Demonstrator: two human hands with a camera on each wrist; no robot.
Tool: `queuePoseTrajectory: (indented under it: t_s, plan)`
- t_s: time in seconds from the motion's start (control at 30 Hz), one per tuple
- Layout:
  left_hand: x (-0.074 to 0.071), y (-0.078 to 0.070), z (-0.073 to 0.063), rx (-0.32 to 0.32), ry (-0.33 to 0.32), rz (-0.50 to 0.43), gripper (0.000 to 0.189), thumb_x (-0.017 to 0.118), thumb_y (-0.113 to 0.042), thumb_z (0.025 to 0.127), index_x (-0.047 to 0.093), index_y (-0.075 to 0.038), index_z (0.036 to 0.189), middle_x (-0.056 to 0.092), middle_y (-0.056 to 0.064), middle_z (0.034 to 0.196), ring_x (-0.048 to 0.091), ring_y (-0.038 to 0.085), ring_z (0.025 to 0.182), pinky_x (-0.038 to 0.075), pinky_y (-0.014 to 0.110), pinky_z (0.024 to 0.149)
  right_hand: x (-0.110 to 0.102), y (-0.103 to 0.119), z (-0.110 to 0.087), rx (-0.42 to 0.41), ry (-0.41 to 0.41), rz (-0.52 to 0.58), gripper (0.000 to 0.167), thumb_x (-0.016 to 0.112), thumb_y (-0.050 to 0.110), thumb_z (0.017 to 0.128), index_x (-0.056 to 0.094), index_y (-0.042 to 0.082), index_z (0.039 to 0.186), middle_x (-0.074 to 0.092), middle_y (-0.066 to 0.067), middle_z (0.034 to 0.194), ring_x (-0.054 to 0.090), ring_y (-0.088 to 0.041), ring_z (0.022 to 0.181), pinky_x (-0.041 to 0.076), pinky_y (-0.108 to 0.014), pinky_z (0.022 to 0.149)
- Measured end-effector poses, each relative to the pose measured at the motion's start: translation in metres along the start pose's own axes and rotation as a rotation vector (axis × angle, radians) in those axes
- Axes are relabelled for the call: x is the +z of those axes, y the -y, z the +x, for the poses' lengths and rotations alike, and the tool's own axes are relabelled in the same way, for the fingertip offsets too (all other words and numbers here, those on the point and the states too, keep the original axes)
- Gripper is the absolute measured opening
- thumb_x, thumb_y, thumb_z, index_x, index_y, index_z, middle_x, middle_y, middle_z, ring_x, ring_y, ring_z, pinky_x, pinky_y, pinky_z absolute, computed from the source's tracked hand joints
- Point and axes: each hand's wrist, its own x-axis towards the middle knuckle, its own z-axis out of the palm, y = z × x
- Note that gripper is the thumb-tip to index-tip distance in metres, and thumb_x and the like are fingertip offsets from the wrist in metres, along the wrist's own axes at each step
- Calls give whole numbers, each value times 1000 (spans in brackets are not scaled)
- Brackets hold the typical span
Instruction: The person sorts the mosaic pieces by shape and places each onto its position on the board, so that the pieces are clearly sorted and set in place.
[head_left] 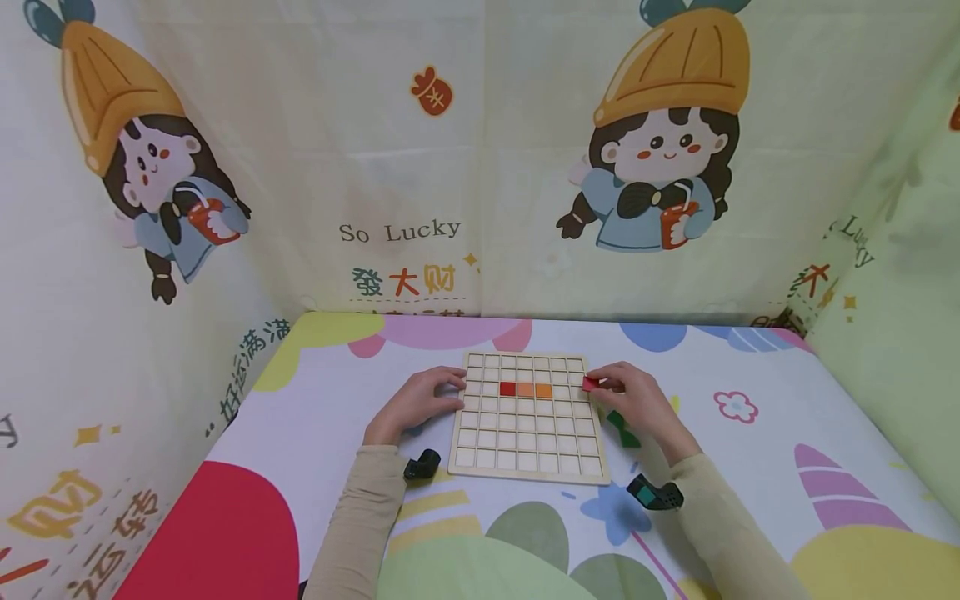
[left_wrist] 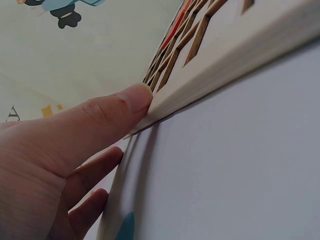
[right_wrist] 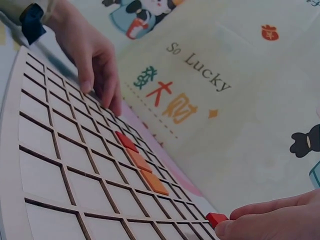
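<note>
A wooden grid board (head_left: 525, 477) lies on the table. Side by side in one of its upper rows sit a red tile (head_left: 508, 389), a light orange tile (head_left: 525, 390) and a deeper orange tile (head_left: 544, 391). At the board's left edge rests my left hand (head_left: 418, 402); the left wrist view shows its thumb (left_wrist: 135, 97) touching the frame's side, with the other fingers lower and partly hidden. Over the right edge, my right hand (head_left: 637, 402) pinches another red tile (right_wrist: 216, 219) between thumb and fingers, close to the end of the grid.
Green pieces (head_left: 622, 430) lie right of the board, partly under my right hand. Black devices sit at the left wrist (head_left: 422, 464) and right wrist (head_left: 656, 493). A patterned cloth (head_left: 480, 167) hangs behind the table's far edge.
</note>
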Motion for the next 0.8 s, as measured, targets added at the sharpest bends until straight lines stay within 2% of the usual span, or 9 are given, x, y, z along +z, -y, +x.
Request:
queuePoseTrajectory:
  t_s: [0.33, 0.8]
  plan:
    - [-2, -1, 0, 1, 2, -2, 28, 77, -18, 85, 71, -10, 111, 58, 2, 137, 45, 23, 134, 35, 41, 113, 3, 5, 6, -15, 25, -5, 29, 72, 13, 89, 70, 4, 117, 64, -14, 115, 64, -29, 97, 57, -44, 83]
    - [-2, -1, -1, 4, 2, -15, 26, 77, -16, 85, 71, -11, 110, 58, 3, 137, 46, 24, 133, 36, 42, 112, 16, 9, 16, -44, 83, -3, 32, 75, 19, 88, 71, 6, 117, 65, -10, 110, 63, -26, 98, 54, -45, 88]
